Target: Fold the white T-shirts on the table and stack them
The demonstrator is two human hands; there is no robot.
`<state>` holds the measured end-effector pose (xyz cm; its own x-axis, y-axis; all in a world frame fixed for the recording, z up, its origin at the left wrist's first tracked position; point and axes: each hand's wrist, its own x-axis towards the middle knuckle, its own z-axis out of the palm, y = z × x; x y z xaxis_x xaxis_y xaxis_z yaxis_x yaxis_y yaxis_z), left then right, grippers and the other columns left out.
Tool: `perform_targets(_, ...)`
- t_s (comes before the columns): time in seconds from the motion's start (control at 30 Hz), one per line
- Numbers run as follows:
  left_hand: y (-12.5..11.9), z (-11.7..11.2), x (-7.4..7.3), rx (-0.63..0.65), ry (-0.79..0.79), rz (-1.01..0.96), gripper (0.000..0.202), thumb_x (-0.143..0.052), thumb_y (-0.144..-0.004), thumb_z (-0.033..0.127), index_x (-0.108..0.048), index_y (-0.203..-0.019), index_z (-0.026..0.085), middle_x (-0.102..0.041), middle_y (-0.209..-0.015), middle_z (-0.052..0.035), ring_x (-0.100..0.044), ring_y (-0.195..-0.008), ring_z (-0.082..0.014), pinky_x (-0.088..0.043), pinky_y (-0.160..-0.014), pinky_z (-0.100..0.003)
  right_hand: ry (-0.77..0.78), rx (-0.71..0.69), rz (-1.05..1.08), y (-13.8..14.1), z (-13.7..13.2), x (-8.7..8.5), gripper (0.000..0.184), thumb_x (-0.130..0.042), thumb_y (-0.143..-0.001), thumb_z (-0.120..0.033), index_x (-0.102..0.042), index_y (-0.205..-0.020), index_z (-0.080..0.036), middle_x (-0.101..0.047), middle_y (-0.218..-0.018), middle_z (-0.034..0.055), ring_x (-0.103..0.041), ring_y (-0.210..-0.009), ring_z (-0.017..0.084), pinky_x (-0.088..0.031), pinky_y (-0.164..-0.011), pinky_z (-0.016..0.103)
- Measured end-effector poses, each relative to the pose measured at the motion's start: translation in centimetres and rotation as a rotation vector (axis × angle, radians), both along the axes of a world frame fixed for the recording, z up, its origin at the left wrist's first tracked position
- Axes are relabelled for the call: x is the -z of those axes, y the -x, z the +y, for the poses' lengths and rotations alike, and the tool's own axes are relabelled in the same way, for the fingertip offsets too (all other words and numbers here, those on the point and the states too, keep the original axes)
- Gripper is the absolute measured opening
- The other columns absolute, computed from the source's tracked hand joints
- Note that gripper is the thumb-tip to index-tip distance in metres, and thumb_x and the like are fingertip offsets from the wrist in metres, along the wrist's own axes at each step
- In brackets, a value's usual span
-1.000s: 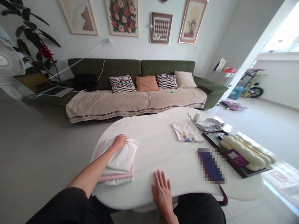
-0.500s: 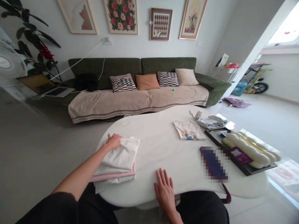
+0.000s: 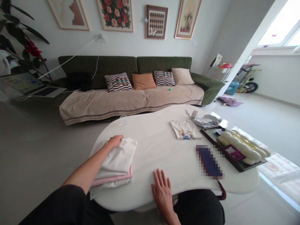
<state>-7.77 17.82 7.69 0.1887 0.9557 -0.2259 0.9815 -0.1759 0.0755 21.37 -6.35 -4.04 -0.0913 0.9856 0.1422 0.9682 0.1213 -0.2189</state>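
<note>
"How many piles?"
"One folded stack, near left, at least three layers; one printed shirt, far right."
"Hands?"
"Left hand touches the stack's top; can't tell whether it grips. Right hand lies flat, fingers slightly apart, on the table."
"Obscured?"
"One pixelated item, right."

Left hand repositioned on cloth stack; camera view shifted.
Compared with one second ago, the left hand is farther left along the far edge of the folded cloth stack, away from its far right corner. More of the lowest white cloth is exposed at the near left. The fan is now mostly outside the view's left edge.
</note>
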Motion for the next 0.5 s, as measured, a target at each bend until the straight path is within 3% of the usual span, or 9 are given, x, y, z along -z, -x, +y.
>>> perform_targets(0.5,-0.33,-0.18,1.03,-0.02,0.026,-0.073,0.032,-0.055,-0.09,0.033,-0.055,-0.117,0.017,-0.058,-0.118,-0.0084,-0.059,-0.1,-0.0205,-0.051,-0.084,-0.042,0.026,0.018,0.059,-0.01,-0.08,-0.31,0.052,-0.025,-0.096,-0.045,-0.028,-0.145,-0.027,-0.023,-0.151,-0.0026,-0.021,-0.141,0.022,-0.024,-0.111,0.046)
